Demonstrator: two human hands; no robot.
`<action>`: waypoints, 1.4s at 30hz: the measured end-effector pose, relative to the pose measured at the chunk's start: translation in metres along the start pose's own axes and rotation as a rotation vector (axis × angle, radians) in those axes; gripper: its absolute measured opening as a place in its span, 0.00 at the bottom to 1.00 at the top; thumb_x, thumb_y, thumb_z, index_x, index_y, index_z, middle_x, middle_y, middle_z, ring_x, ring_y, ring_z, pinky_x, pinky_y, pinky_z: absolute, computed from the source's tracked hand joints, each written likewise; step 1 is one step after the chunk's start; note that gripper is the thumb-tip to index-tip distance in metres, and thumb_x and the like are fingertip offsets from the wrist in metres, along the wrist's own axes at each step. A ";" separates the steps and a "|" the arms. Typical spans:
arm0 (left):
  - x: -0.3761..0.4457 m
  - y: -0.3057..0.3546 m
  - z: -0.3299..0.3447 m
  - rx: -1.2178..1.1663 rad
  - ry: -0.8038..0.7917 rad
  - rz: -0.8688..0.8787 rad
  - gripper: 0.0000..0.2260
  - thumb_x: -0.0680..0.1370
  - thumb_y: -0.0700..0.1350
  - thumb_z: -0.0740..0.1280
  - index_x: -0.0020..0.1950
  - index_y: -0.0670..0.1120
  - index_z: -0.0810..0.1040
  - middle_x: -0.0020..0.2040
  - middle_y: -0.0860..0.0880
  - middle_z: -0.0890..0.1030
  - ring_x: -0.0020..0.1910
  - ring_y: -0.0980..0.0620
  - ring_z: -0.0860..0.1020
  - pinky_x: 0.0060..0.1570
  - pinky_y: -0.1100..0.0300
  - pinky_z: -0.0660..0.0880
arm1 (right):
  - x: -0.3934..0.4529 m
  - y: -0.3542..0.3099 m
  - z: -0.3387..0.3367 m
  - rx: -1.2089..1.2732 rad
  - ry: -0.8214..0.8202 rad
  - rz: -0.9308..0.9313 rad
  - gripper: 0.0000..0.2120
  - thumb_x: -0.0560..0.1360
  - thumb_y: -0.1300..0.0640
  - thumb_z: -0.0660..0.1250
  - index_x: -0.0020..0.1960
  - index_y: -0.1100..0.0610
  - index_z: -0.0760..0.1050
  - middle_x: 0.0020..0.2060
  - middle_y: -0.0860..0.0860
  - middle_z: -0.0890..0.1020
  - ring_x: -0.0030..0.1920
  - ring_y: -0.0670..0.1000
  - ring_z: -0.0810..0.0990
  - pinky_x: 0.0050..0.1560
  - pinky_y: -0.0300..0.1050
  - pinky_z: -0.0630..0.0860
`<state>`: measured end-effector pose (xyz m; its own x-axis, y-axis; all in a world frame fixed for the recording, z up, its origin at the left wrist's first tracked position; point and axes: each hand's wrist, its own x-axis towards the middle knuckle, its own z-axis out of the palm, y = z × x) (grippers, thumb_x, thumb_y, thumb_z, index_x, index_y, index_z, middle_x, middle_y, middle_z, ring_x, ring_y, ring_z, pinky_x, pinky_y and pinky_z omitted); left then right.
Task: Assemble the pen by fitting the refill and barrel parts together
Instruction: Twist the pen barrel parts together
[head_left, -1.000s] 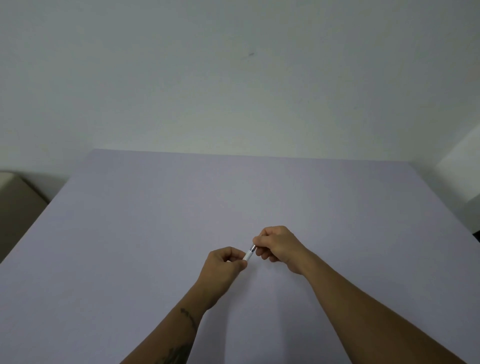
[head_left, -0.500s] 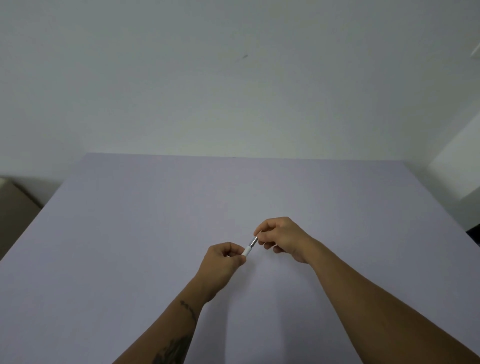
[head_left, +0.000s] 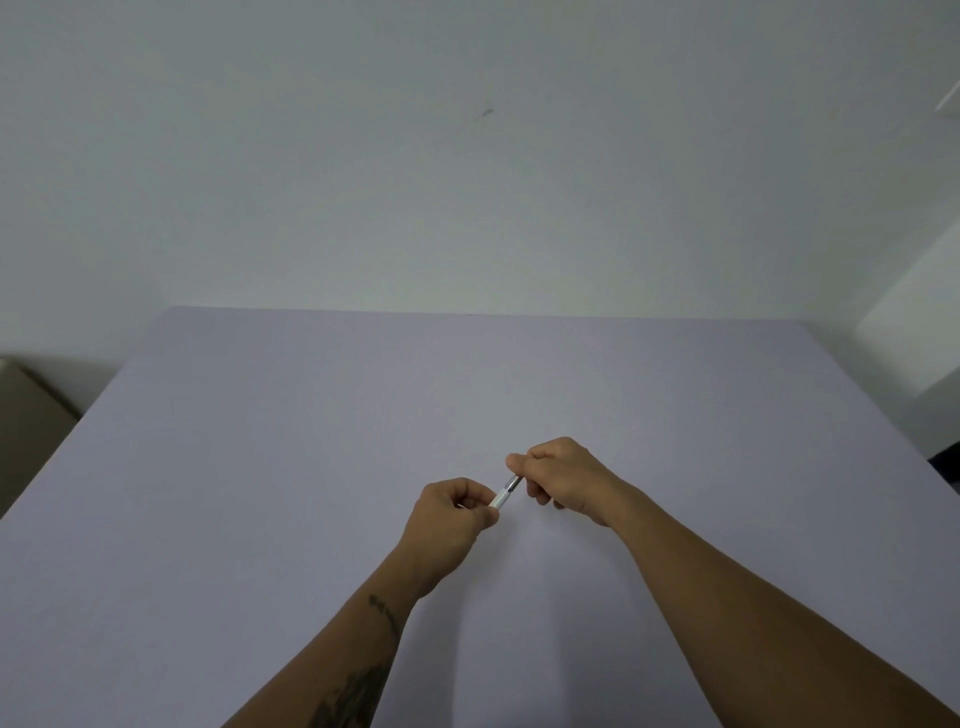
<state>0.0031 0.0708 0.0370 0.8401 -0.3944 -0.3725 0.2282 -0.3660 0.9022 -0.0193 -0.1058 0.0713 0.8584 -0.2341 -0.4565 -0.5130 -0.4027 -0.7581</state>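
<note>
A small white pen (head_left: 505, 492) with a grey, clear-looking upper section spans the gap between my two hands, tilted up to the right. My left hand (head_left: 451, 525) is closed on its white lower end. My right hand (head_left: 563, 475) pinches the grey upper end between thumb and fingers. Both hands hover just above the pale lavender table (head_left: 260, 467), near its middle. Most of the pen is hidden inside my fists, and I cannot tell whether its parts are joined.
The table's far edge meets a plain white wall (head_left: 467, 182). A brown box-like object (head_left: 26, 431) stands beyond the left edge. A white block (head_left: 914, 338) stands past the right corner.
My hands have drawn slightly apart, so more of the pen shows between them. The right hand has shifted up and to the right.
</note>
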 end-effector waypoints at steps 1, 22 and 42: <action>0.000 -0.001 0.000 -0.012 -0.002 -0.005 0.03 0.74 0.39 0.70 0.45 0.44 0.83 0.36 0.47 0.77 0.32 0.52 0.72 0.32 0.61 0.70 | -0.001 0.000 -0.001 0.005 -0.012 0.011 0.16 0.76 0.46 0.67 0.38 0.58 0.78 0.34 0.52 0.81 0.35 0.49 0.76 0.37 0.42 0.72; -0.005 0.003 0.001 -0.035 -0.017 -0.018 0.04 0.75 0.38 0.68 0.47 0.42 0.83 0.38 0.47 0.78 0.34 0.53 0.74 0.34 0.62 0.72 | -0.007 0.011 0.022 0.340 0.071 0.019 0.12 0.75 0.52 0.72 0.38 0.57 0.75 0.36 0.52 0.78 0.36 0.50 0.75 0.37 0.43 0.72; 0.004 -0.001 -0.005 -0.056 -0.026 -0.031 0.04 0.75 0.39 0.69 0.43 0.45 0.82 0.38 0.48 0.79 0.39 0.51 0.76 0.42 0.59 0.74 | -0.002 -0.001 0.025 0.528 -0.006 0.086 0.06 0.77 0.58 0.70 0.42 0.59 0.78 0.36 0.51 0.78 0.35 0.48 0.74 0.38 0.42 0.74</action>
<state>0.0081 0.0739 0.0356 0.8191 -0.4060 -0.4054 0.2815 -0.3313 0.9006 -0.0203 -0.0824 0.0612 0.8140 -0.2405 -0.5287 -0.5160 0.1183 -0.8484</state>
